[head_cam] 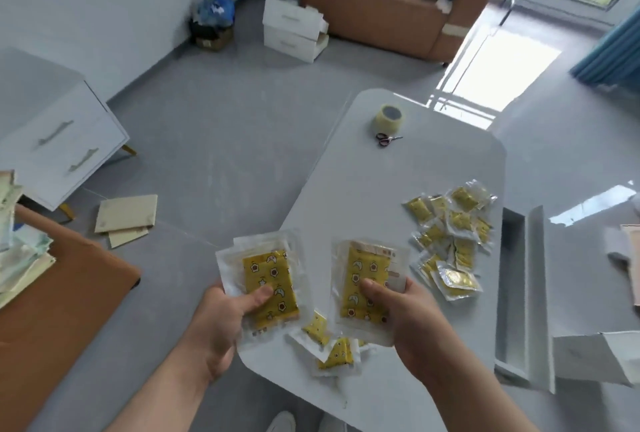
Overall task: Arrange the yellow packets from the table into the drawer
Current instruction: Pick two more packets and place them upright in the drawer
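My left hand (221, 324) grips a small stack of yellow packets (266, 275) in clear wrappers, thumb on top, over the table's near left corner. A second stack of yellow packets (367, 269) is held the same way by my right hand (408, 324). Below them two or three loose packets (332, 345) lie on the white table (363, 196). A heap of several more yellow packets (450, 241) lies to the right. A white drawer (512, 289) stands on the floor beside the table's right edge, pulled out of its cabinet.
A tape roll (390, 116) and small scissors (387, 139) lie at the table's far end. A white two-drawer cabinet (59, 144) stands at left, cardboard sheets (126, 218) lie on the floor, and a brown sofa (62, 293) edge carries a stack of papers.
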Demonstrator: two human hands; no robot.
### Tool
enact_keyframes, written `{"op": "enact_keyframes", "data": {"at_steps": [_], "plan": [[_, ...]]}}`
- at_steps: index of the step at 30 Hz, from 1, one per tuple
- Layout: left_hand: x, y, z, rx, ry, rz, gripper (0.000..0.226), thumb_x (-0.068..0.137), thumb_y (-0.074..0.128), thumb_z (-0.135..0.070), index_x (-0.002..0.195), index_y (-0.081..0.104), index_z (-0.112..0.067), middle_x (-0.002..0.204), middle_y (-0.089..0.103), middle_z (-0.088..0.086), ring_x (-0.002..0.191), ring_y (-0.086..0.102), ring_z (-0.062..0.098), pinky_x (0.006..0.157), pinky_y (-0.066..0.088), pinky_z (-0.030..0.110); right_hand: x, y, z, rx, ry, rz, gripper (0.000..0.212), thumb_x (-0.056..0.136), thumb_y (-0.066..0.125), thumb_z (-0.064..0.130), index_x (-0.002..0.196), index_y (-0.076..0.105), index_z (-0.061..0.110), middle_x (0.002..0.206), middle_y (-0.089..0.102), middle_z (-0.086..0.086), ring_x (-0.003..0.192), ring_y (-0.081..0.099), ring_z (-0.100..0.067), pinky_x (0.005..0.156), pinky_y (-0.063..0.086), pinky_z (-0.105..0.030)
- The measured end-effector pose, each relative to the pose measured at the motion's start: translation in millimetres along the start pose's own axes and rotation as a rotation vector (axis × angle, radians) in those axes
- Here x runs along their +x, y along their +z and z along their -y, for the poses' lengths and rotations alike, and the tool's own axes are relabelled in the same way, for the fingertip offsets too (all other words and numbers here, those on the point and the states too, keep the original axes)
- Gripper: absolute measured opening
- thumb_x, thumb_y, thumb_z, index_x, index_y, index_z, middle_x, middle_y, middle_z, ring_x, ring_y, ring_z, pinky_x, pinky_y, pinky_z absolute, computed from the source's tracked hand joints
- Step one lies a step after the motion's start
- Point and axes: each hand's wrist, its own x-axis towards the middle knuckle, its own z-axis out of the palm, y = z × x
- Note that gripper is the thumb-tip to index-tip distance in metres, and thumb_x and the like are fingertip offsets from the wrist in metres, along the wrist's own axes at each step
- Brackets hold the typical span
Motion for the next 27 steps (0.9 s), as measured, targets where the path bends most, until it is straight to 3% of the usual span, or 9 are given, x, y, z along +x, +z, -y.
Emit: {"op": "enact_keyframes", "data": {"at_steps": [3,11,19,23,27], "plan": [[-31,11,-18,0.004,0.005,0.104,0.025,0.082,0.059,0.005,0.107,0.065,0.002,0.097,0.073,0.022,0.084,0.072,0.038,0.058,0.059,0.042,-42,-3,19,0.051,-0.055,-0.019,0.016,0.082,0.07,0.001,0.098,0.068,0.0,0.086,0.075,-0.019,0.077,0.073,-0.034,0.069,0.058,-0.046],[-92,53,-37,0.105,-0.052,0.312,0.047,0.06,0.069,0.007,0.107,0.062,0.011,0.093,0.071,0.029,0.072,0.071,0.04,0.052,0.057,0.044,-149,-35,34,0.114,-0.149,-0.125,0.019,0.083,0.07,0.0,0.101,0.068,0.001,0.091,0.076,-0.018,0.084,0.073,-0.034,0.065,0.059,-0.042],[-141,105,-20,0.211,-0.07,0.515,0.043,0.07,0.065,-0.001,0.112,0.062,0.003,0.102,0.07,0.027,0.088,0.07,0.042,0.066,0.059,0.048,-219,-94,10,0.275,-0.2,-0.218,0.023,0.082,0.07,0.003,0.106,0.067,0.001,0.095,0.075,-0.017,0.086,0.073,-0.033,0.071,0.059,-0.046],[-170,134,2,0.21,-0.11,0.616,0.044,0.065,0.063,0.0,0.109,0.063,0.003,0.094,0.071,0.026,0.076,0.071,0.038,0.066,0.06,0.049,-249,-129,-11,0.403,-0.195,-0.205,0.023,0.088,0.059,-0.002,0.11,0.065,-0.001,0.103,0.072,-0.023,0.091,0.07,-0.04,0.078,0.058,-0.054],[-201,161,31,0.265,-0.105,0.65,0.044,0.068,0.056,0.0,0.111,0.06,0.008,0.087,0.07,0.027,0.068,0.071,0.038,0.057,0.059,0.044,-281,-164,-37,0.478,-0.215,-0.258,0.028,0.087,0.045,-0.008,0.104,0.064,0.003,0.094,0.07,-0.02,0.083,0.068,-0.036,0.079,0.057,-0.052]]}}
